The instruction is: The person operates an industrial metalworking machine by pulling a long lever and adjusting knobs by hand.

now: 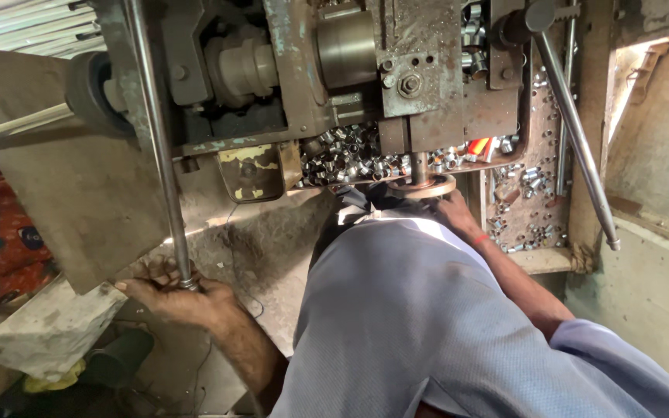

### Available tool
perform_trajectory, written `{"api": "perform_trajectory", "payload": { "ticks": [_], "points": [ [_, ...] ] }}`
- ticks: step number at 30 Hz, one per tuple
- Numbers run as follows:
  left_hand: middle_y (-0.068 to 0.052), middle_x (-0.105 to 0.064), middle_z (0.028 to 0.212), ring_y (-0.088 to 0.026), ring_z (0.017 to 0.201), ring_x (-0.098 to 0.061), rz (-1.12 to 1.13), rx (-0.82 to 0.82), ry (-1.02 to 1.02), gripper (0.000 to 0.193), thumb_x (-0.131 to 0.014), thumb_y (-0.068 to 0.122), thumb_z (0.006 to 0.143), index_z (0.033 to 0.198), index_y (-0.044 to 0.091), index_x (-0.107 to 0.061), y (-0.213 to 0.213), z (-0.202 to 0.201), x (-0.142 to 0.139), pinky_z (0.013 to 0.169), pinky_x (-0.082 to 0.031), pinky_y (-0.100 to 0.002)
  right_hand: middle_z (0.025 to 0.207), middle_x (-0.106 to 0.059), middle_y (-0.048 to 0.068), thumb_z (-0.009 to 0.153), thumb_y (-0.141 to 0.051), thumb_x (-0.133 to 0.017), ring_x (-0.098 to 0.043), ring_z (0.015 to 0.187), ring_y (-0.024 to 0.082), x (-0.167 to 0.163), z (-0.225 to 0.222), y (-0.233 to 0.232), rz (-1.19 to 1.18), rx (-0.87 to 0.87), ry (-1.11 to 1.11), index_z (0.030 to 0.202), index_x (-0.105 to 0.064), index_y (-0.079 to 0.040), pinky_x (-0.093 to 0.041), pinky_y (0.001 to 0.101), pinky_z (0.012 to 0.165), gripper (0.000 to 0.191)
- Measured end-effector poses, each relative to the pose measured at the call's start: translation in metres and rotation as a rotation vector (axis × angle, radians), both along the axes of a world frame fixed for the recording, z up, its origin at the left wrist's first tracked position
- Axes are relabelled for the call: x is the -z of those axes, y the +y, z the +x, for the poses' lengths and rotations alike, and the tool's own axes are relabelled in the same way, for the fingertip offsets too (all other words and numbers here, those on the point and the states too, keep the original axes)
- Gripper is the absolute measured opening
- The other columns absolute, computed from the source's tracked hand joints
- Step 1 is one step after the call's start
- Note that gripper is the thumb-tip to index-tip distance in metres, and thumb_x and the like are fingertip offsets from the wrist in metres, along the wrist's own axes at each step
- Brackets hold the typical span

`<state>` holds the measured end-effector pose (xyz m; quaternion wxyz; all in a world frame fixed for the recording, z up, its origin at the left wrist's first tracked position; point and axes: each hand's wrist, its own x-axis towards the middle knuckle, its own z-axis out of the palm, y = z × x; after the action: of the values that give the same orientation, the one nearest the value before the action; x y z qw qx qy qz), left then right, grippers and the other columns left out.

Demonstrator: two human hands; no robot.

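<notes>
Grimy machine (396, 85), lever (160, 147) inside left fingers (149, 290)

tray (540, 116): perforated, rusty | load: small metal rings (350, 155), seemingly loose

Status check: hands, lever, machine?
Left hand grips long steel lever at its lower end. Right hand under round plate. Small metal rings piled behind.

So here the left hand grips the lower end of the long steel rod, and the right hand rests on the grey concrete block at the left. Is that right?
Not quite. In the head view the left hand does grip the lower end of the long steel rod, but the right hand is not on the grey concrete block. It reaches up to the round metal disc under the machine's spindle, beside the small metal rings.
</notes>
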<state>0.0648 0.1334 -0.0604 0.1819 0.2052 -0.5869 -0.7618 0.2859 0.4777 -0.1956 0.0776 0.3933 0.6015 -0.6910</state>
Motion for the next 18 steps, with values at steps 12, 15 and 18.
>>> {"api": "perform_trajectory", "payload": {
  "ticks": [12, 15, 18],
  "points": [
    [0.0, -0.053, 0.081, -0.013, 0.076, -0.056, -0.391, -0.092, -0.245, 0.066, -0.049, 0.064, 0.103, 0.105, 0.0, -0.063, 0.042, 0.032, -0.018, 0.075, -0.055, -0.035, 0.109, -0.073, 0.014, 0.092, -0.023, -0.072, -0.071, 0.095, 0.021, 0.018, -0.045, -0.015, 0.18, -0.422, -0.113, 0.132, -0.058, 0.002, -0.057, 0.0363, 0.08, 0.05],
    [0.0, -0.051, 0.082, -0.013, 0.078, -0.055, -0.472, -0.109, -0.26, 0.07, -0.047, 0.065, 0.105, 0.106, -0.003, -0.064, 0.052, 0.035, -0.023, 0.074, -0.053, -0.033, 0.111, -0.073, 0.014, 0.093, -0.024, -0.069, -0.07, 0.096, 0.022, 0.022, -0.044, -0.013, 0.337, -0.556, -0.094, 0.133, -0.058, -0.001, -0.057, 0.0372, 0.082, 0.048],
    [-0.001, -0.053, 0.081, -0.013, 0.077, -0.056, -0.328, -0.136, -0.189, 0.065, -0.051, 0.06, 0.104, 0.11, -0.003, -0.063, 0.057, 0.033, -0.025, 0.072, -0.053, -0.03, 0.112, -0.072, 0.013, 0.093, -0.025, -0.067, -0.07, 0.097, 0.022, 0.021, -0.037, -0.006, 0.523, -0.651, -0.138, 0.133, -0.058, -0.004, -0.056, 0.0382, 0.083, 0.046]
  ]
}}
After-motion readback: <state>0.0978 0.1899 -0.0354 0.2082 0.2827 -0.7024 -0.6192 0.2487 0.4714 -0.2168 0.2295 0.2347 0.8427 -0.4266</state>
